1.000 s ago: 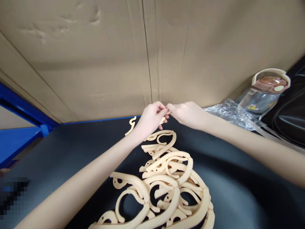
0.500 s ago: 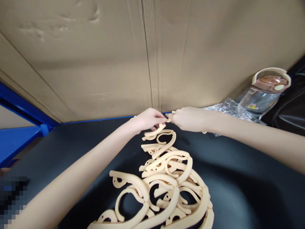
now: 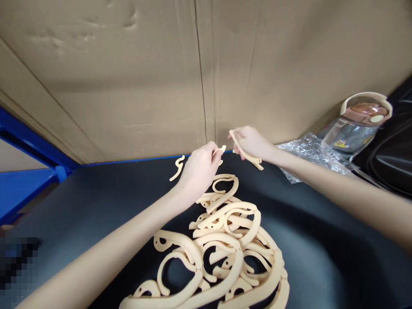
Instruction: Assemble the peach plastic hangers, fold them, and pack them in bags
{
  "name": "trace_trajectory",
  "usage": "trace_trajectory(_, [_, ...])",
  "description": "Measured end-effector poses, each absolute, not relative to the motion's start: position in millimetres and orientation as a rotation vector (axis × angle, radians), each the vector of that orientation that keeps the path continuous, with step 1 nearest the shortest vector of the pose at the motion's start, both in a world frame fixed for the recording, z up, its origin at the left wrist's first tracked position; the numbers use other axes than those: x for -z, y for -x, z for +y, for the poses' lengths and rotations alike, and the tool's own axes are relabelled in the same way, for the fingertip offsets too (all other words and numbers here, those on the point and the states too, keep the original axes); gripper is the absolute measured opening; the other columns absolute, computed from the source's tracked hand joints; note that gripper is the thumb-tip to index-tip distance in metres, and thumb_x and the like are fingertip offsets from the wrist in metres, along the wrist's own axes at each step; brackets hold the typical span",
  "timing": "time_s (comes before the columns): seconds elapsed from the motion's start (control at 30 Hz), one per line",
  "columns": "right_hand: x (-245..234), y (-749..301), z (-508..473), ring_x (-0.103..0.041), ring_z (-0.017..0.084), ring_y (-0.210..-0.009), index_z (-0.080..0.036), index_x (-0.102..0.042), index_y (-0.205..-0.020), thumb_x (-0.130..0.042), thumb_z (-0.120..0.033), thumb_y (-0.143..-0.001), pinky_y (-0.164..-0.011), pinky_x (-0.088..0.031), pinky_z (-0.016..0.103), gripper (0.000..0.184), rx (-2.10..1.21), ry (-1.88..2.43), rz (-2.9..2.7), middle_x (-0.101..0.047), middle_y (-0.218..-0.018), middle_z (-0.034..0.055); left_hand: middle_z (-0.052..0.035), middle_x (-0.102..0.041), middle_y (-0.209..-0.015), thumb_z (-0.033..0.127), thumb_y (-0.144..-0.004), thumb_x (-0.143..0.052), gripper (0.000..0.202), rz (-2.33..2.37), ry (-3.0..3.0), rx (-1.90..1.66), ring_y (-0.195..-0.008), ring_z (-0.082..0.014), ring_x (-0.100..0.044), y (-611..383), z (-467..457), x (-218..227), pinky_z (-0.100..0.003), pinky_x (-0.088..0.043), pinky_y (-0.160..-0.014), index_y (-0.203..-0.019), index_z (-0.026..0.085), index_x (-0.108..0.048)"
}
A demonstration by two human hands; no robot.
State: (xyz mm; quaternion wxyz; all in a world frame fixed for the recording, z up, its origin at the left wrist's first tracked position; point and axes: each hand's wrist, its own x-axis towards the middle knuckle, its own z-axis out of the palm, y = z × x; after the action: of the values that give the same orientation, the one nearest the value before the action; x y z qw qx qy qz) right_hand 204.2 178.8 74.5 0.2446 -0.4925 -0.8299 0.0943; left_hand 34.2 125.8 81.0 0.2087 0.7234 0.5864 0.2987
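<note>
My left hand [image 3: 198,167] is closed in a pinch on a small beige hook-shaped piece [image 3: 219,149] at the far side of a black table [image 3: 96,201]. My right hand [image 3: 249,140] is closed on a longer beige curved strip [image 3: 249,157] that hangs below its fingers. The two hands are a little apart. Below them lies a heap of several beige curved hook pieces [image 3: 225,244]. One loose beige piece [image 3: 177,168] lies on the table left of my left hand.
A cardboard wall [image 3: 193,73] rises behind the table. At the right lie a crumpled clear plastic bag [image 3: 309,152], a clear water bottle with a brown lid [image 3: 357,122] and a dark bag [image 3: 392,159]. A blue metal frame [image 3: 28,171] runs along the left.
My hands were together on one beige part; they have since pulled apart, the right lifting up and away with a long strip, the left keeping a small piece.
</note>
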Motion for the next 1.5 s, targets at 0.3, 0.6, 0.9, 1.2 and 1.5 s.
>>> trace_trajectory(0.3, [-54.8,-239.4,207.9,-0.055,0.014,-0.056,-0.021,-0.046,-0.081,-0.036,-0.029,-0.090,-0.058,-0.043,0.026,0.016,-0.342,1.331,-1.790,-0.064,-0.070,0.0022,-0.0082,-0.062,-0.119,0.036,-0.093,-0.060,0.031,2.040,-1.934,-0.568,-0.101,-0.0221,-0.063,50.5,180.6,-55.2,-0.042,-0.055,-0.086,-0.117,0.017,-0.060])
trace_trajectory(0.6, [-42.0,-252.6,184.9,-0.055,0.014,-0.056,-0.022,-0.048,-0.076,-0.036,-0.014,-0.081,-0.060,-0.041,0.026,0.015,-0.204,1.402,-1.936,-0.065,-0.067,0.0001,-0.0083,-0.063,-0.118,0.037,-0.094,-0.058,0.027,1.742,-2.468,-0.511,-0.111,-0.0239,-0.059,23.5,142.5,-48.3,-0.047,-0.048,-0.096,-0.112,0.017,-0.062])
trace_trajectory(0.9, [-24.0,-236.8,152.3,-0.062,0.018,-0.070,-0.017,-0.061,-0.095,-0.065,-0.038,-0.085,-0.063,-0.046,0.031,0.024,-0.056,1.589,-2.387,-0.068,-0.085,0.0036,-0.0085,-0.070,-0.100,0.033,-0.093,-0.049,0.026,1.495,-2.502,-0.094,-0.091,-0.0264,-0.064,17.3,115.9,-57.2,-0.035,-0.046,-0.077,-0.098,0.018,-0.069])
trace_trajectory(1.2, [-19.2,-242.2,156.8,-0.065,0.015,-0.077,-0.015,-0.058,-0.118,-0.057,-0.035,-0.095,-0.071,-0.056,0.034,0.030,-0.038,1.687,-2.468,-0.066,-0.097,0.0037,-0.0029,-0.066,-0.088,0.021,-0.089,-0.057,0.014,1.529,-2.231,-0.101,-0.079,-0.0178,-0.061,23.1,107.2,-52.0,-0.031,-0.047,-0.070,-0.098,0.017,-0.067])
trace_trajectory(1.5, [-12.4,-243.1,173.2,-0.065,0.020,-0.095,-0.016,-0.057,-0.121,-0.058,-0.034,-0.095,-0.081,-0.056,0.040,0.032,0.186,1.820,-2.416,-0.063,-0.116,0.0081,-0.0023,-0.065,-0.091,0.032,-0.093,-0.061,0.019,1.457,-1.800,-0.302,-0.076,-0.0140,-0.063,15.5,122.1,-62.5,-0.031,-0.055,-0.069,-0.099,0.013,-0.062])
